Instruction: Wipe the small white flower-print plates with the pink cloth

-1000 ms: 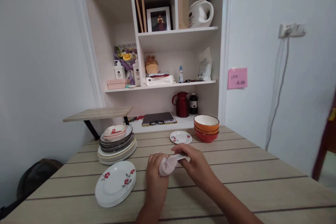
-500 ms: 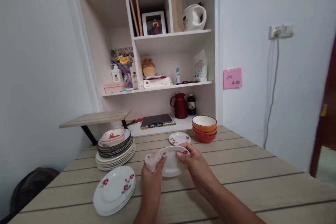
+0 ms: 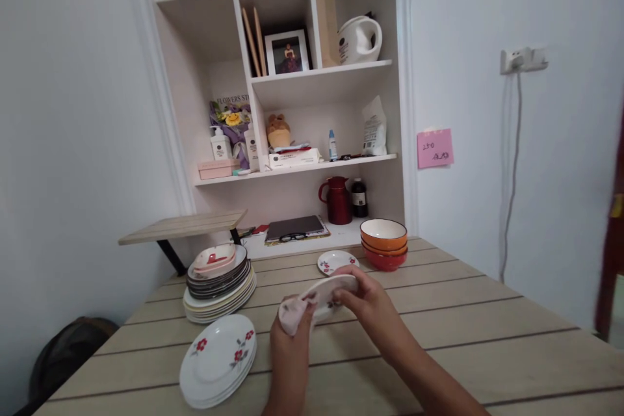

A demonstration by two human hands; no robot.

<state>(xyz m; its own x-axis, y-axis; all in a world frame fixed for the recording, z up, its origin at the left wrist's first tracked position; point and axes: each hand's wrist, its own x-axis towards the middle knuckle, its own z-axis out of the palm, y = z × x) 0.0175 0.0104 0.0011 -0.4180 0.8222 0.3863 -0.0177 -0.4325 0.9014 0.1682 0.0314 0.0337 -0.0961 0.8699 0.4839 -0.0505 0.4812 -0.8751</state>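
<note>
Above the table I hold a small white plate point(image 3: 325, 292) with a floral print, tilted on its edge. My right hand point(image 3: 366, 304) is closed on its right rim, thumb on the face. A pale pink cloth point(image 3: 292, 313) is bunched in my left hand point(image 3: 293, 338), which is closed and presses it to the plate's left rim. Just behind lies another small flowered plate point(image 3: 337, 261), flat on the table. To the left sits a stack of larger white plates with red flowers point(image 3: 217, 361).
Farther left is a tall pile of dark and white plates point(image 3: 219, 289) with small dishes on top. Orange and red bowls point(image 3: 384, 246) are stacked at the back right. A raised wooden shelf point(image 3: 182, 226) stands at the back left. A red jug point(image 3: 338, 200) stands in the cabinet.
The held plate has turned and tilted, showing a narrower face. Both hands remain on it, the left one with the cloth. The whole view has shifted slightly.
</note>
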